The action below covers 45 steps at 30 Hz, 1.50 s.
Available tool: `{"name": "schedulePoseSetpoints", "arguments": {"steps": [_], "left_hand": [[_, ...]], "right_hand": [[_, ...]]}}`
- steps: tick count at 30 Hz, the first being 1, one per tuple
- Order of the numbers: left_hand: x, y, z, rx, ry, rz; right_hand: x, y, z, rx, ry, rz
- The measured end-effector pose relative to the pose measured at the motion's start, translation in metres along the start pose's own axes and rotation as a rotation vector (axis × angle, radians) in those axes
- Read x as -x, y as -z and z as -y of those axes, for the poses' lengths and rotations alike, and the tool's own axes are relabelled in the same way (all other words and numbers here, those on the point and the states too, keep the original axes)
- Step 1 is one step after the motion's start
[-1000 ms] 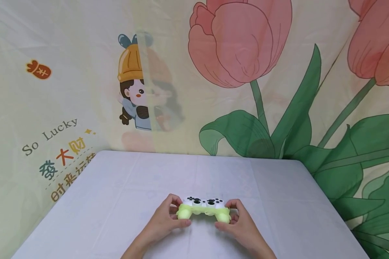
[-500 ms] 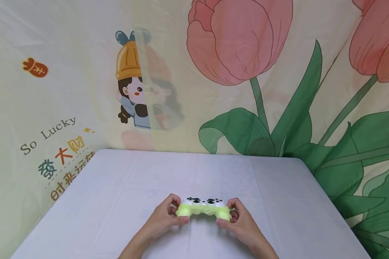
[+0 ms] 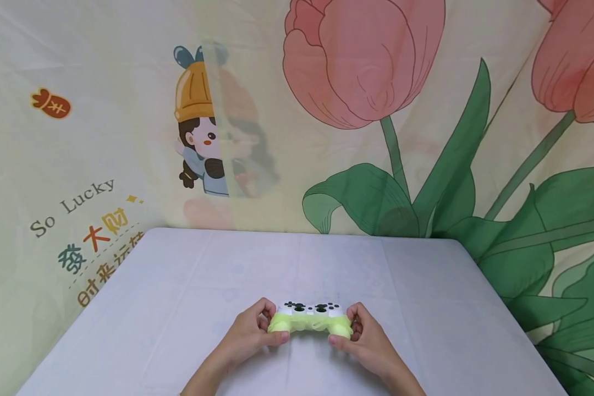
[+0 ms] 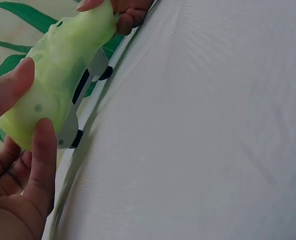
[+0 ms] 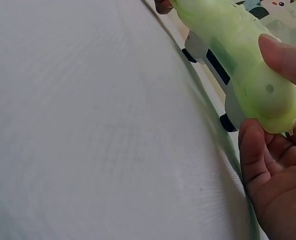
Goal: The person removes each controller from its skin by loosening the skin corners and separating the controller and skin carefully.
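A white game controller [image 3: 309, 309] with black sticks and buttons is held level between both hands in the head view. A translucent yellow-green soft cover [image 3: 308, 323] wraps its underside and handles. My left hand [image 3: 249, 333] pinches the left handle, thumb on the near side and fingers curled at the outer edge. At the other handle, my right hand [image 3: 368, 341] pinches in the same way. Both wrist views show the cover over the controller's underside, with the white shell [image 4: 95, 65] and black shoulder buttons [image 5: 229, 123] exposed along the far edge.
Under the hands spreads a table with a white cloth [image 3: 227, 264]. Behind it hangs a printed curtain [image 3: 257, 214] with pink tulips, green leaves, a cartoon child and lettering.
The controller has tipped slightly, so its handles look shorter and the cover's near edge looks bunched. Both hands keep their hold; the head view has shifted a little.
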<state>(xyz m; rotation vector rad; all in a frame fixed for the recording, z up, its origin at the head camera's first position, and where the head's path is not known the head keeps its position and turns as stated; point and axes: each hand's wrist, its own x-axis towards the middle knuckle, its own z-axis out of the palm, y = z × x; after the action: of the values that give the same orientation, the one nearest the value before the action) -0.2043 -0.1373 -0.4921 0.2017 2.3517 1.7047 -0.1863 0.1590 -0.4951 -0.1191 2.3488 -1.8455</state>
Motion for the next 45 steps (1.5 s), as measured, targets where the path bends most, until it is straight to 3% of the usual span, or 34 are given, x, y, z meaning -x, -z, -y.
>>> {"name": "schedulePoseSetpoints", "arguments": {"steps": [12,19,24,34,38,45], "left_hand": [[0.0007,-0.0035,-0.0017,-0.031,-0.016,-0.024],[0.0009,-0.0030,0.0023,-0.068,-0.034,-0.009],[0.0013,-0.0007,0.0031,-0.092,-0.101,0.011],[0.0033,0.0026,0.0064,-0.127,-0.240,0.083],[0.0026,0.0024,0.0061,-0.161,-0.297,0.069],[0.0002,0.0018,0.0050,-0.306,-0.378,0.000]], "right_hand": [[0.0033,-0.0037,0.0036,0.154,-0.019,-0.088],[0.0025,-0.0027,-0.0014,0.164,-0.003,-0.071],[0.0040,0.0010,-0.0012,0.165,0.043,-0.046],[0.0045,-0.0011,0.0012,0.346,0.209,-0.128],[0.0042,-0.0006,0.0020,0.368,0.255,-0.139],[0.0042,0.0006,0.0012,0.452,0.338,-0.139]]}}
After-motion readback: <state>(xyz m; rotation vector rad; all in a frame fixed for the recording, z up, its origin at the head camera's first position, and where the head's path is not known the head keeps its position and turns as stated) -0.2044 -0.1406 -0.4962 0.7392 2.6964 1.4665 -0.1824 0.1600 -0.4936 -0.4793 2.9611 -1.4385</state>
